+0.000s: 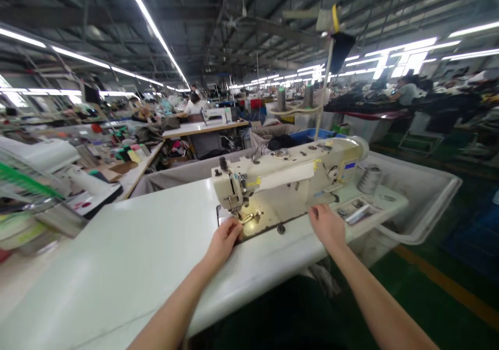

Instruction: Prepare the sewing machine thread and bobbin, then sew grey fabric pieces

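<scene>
Head: spool (369, 179) beside sewing machine (292, 161)

Left hand (225, 238): whatever its fingertips may pinch is too small to tell. Right hand (327, 226): curled fingers partly hidden, contents unclear. Forearms (175, 300) cut off by the lower edge; desk (136, 246) cropped at lower left; white machine (37, 153) blurred, cropped at left; distant workers (407, 92) indistinct.

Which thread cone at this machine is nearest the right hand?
The grey cone on the table, beside the display end of the sewing machine; the other two cones stand farther from the right hand, up on the rack.
</scene>
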